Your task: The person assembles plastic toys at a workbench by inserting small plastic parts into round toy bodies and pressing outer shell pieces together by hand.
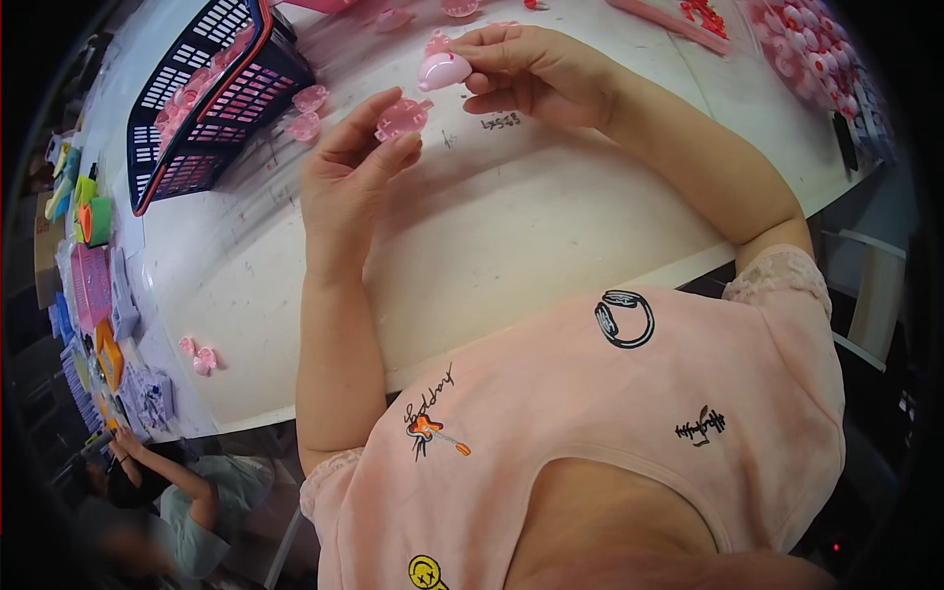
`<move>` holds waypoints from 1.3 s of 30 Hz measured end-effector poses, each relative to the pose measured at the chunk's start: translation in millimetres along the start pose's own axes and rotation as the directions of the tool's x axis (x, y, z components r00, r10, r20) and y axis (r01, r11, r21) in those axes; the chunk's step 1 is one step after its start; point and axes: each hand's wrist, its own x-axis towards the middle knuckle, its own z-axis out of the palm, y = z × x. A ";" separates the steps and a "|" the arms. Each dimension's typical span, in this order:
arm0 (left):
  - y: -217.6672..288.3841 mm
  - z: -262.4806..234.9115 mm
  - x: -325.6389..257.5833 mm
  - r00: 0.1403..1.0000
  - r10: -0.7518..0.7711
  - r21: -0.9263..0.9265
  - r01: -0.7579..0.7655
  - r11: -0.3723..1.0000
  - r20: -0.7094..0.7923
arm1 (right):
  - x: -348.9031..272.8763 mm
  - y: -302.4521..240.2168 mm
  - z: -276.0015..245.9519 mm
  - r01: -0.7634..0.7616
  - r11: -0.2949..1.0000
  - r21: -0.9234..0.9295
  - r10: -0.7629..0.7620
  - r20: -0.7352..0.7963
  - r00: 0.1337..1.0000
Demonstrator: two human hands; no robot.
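My left hand [346, 177] pinches a translucent pink plastic piece [402, 117] with small tabs between thumb and fingers, above the white table [511, 226]. My right hand [531, 71] holds a rounded light-pink plastic shell [443, 71] by its fingertips, just above and to the right of the left hand's piece. The two pieces are close together but apart. Both forearms reach out over the table from my body in a pink shirt.
A dark blue basket [206, 93] with red handles holds pink parts at the far left. Loose pink pieces [305, 113] lie beside it, two more [199, 356] near the left edge. A heap of pink parts [801, 44] sits far right. Another person [162, 501] is at lower left.
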 end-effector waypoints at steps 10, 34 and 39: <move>-6.0 -8.5 5.1 0.991 0.123 -0.174 -0.132 0.976 -0.061 | -7.8 5.4 7.6 0.123 0.503 -0.855 -0.082 0.094 0.992; -6.0 12.1 -1.2 0.946 0.311 -0.059 -0.317 0.947 -0.089 | -20.9 7.9 36.1 0.029 0.913 -0.406 -0.022 0.022 1.000; 0.8 -30.4 16.9 0.859 0.439 0.237 -0.383 0.893 -0.262 | -16.4 3.9 28.8 0.092 0.707 -0.701 -0.146 -0.018 0.989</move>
